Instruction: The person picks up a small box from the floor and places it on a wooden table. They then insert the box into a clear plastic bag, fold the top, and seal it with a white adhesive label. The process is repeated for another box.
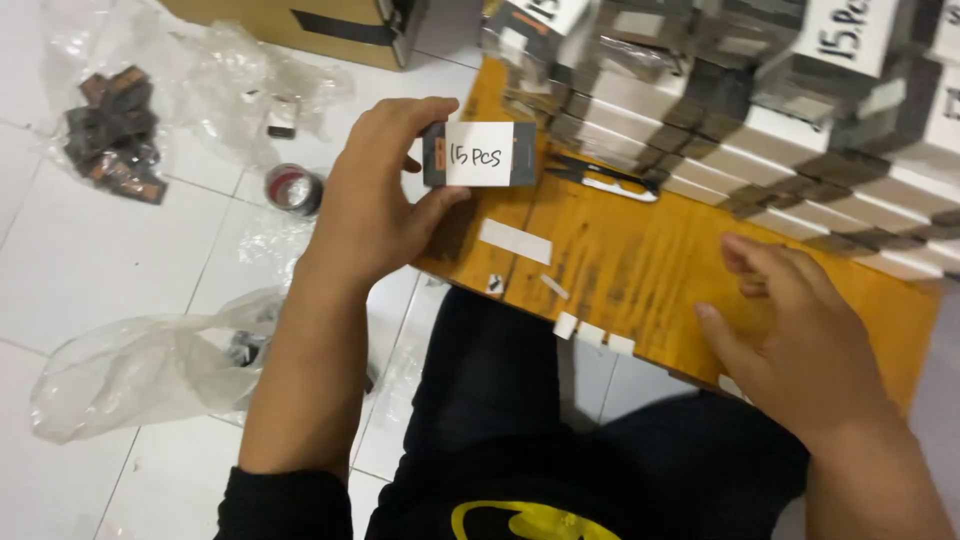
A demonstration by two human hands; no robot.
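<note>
Left hand (375, 195) fingers grip one labelled box (480, 154); right hand (795, 330) empty

A worn orange-brown wooden table (640, 270) carries stacked grey-and-white small boxes (760, 110) along its far right side. Just near of them lies a black-handled cutter (600, 175). A white paper label (514, 241) lies near the table's left, and small tape strips (592, 333) stick along the near edge.

The white tiled floor (90, 250) to the left bears crumpled clear plastic bags (130, 375), a tape roll (293, 188) and a pile of dark small blocks (112, 135).

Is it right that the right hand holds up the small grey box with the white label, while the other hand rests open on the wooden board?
Not quite: the left hand holds the small grey box. The right hand is the open one over the wooden board. The head view shows this.
</note>
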